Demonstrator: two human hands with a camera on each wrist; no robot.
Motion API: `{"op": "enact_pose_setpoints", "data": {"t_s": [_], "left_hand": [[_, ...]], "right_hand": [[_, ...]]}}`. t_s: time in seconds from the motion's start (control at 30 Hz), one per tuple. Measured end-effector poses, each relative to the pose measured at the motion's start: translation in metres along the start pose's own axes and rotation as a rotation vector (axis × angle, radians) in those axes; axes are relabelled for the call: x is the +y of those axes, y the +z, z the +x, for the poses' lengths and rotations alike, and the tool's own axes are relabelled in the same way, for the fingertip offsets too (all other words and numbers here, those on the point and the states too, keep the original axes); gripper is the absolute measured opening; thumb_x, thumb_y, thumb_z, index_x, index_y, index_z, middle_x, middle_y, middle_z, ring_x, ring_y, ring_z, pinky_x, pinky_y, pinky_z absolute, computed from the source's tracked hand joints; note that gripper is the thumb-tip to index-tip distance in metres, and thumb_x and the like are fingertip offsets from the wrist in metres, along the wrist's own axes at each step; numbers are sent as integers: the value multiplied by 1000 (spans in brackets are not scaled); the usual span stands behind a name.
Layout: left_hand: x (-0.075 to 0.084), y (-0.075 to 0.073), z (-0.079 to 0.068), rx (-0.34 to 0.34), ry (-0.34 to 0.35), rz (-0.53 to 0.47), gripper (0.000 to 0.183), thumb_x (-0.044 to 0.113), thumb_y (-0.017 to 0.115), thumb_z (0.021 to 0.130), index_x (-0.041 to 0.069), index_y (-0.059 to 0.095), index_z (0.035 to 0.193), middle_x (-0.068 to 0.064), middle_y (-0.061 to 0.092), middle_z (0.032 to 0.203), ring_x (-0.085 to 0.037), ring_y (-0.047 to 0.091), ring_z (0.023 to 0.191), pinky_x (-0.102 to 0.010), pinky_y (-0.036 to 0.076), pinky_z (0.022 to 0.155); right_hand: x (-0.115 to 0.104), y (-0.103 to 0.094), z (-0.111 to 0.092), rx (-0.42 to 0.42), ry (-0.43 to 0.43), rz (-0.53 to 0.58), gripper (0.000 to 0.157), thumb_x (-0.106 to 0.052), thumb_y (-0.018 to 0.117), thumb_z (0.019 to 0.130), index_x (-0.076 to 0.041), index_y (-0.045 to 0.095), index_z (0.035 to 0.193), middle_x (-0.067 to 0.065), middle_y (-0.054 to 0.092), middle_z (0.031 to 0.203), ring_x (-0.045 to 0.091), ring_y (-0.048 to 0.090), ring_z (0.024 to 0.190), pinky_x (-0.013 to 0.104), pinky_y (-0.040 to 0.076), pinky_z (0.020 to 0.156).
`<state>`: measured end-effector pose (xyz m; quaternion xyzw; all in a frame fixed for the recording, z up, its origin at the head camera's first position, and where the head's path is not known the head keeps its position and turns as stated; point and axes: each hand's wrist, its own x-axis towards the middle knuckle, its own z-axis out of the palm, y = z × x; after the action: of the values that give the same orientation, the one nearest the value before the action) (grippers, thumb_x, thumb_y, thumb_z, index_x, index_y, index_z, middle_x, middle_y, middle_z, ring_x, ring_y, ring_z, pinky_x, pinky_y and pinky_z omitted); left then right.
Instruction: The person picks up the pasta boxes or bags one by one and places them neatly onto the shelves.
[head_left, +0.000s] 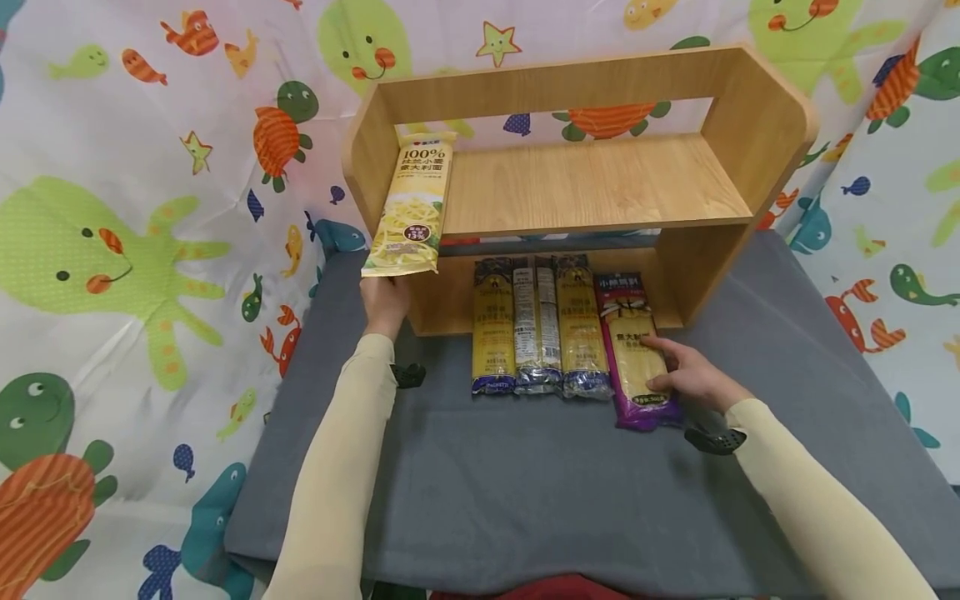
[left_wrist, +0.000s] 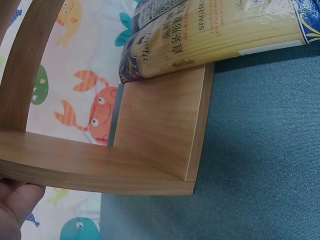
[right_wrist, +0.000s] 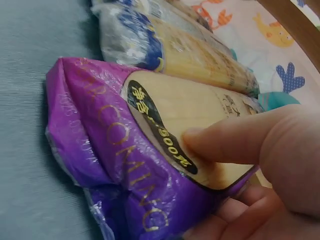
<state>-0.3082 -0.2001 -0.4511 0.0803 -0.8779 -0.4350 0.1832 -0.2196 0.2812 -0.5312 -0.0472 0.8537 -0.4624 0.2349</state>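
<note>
My left hand [head_left: 385,302] holds the bottom end of a yellow pasta packet [head_left: 411,204], which stands upright against the left front of a wooden shelf [head_left: 592,185]. Part of that hand [left_wrist: 15,205] shows beside the shelf's edge [left_wrist: 100,175] in the left wrist view. My right hand [head_left: 684,377] grips a purple pasta packet [head_left: 636,354] lying on the grey cloth, its far end under the shelf. The thumb [right_wrist: 240,140] presses on top of the purple packet [right_wrist: 115,165] and fingers curl beneath it.
Three more pasta packets [head_left: 537,327] lie side by side left of the purple one, partly under the shelf. The grey cloth [head_left: 525,492] covers the table. A sea-animal print sheet [head_left: 150,208] hangs behind and to both sides.
</note>
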Motion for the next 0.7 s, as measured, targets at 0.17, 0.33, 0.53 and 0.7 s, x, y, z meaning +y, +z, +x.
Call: {"op": "enact_pose_setpoints", "data": {"t_s": [0.17, 0.33, 0.53, 0.7], "left_hand": [[0, -3, -2, 9, 2, 12, 40, 21, 47, 109, 7, 52, 146, -23, 63, 132, -35, 65, 112, -48, 54, 89], [1, -1, -2, 5, -1, 25, 40, 23, 49, 109, 9, 52, 147, -22, 64, 132, -35, 65, 114, -49, 54, 92], [2, 0, -1, 10, 20, 33, 40, 23, 49, 109, 8, 52, 146, -22, 64, 132, -36, 66, 116, -50, 54, 94], [1, 1, 0, 24, 37, 70, 39, 20, 48, 109, 6, 54, 144, -23, 65, 130, -37, 66, 118, -50, 54, 95]], "right_hand": [[6, 6, -13, 4, -37, 40, 85, -6, 73, 89, 1, 26, 159, 38, 54, 135, 27, 62, 106, 28, 53, 81], [10, 13, -32, 22, -64, 136, 85, 0, 72, 87, 4, 26, 158, 42, 47, 143, 7, 61, 101, 24, 55, 80], [8, 19, -61, 28, -35, 187, 85, -1, 69, 90, 3, 21, 160, 43, 42, 147, 5, 60, 100, 24, 55, 80], [4, 29, -82, 56, -33, 249, 84, 2, 67, 89, 6, 19, 159, 43, 50, 139, 2, 63, 95, 26, 57, 77]]}}
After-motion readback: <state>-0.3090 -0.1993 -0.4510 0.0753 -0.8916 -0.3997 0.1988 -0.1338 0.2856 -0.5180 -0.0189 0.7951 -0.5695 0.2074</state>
